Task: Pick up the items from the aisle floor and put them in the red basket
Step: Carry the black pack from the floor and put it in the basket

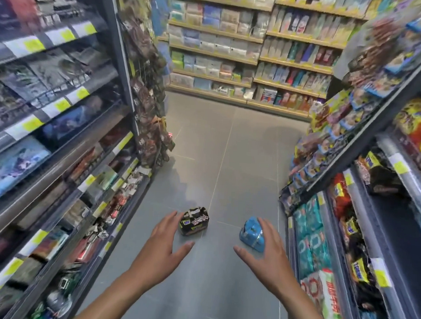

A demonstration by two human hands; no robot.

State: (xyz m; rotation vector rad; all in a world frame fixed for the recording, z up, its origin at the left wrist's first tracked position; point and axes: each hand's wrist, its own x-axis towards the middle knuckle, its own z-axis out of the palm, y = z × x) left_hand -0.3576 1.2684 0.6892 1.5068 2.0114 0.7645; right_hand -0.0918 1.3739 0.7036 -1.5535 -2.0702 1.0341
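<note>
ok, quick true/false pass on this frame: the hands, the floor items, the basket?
1. Two packages lie on the aisle floor: a dark package and a blue package. True.
2. The left hand grips the dark package. False: its fingers are straight and spread beside the package and grip nothing.
3. The right hand is open, next to the blue package. True.
4. The red basket stands between the two packages. False: no red basket is in view.
5. The two packages touch each other. False: bare floor shows between them.
</note>
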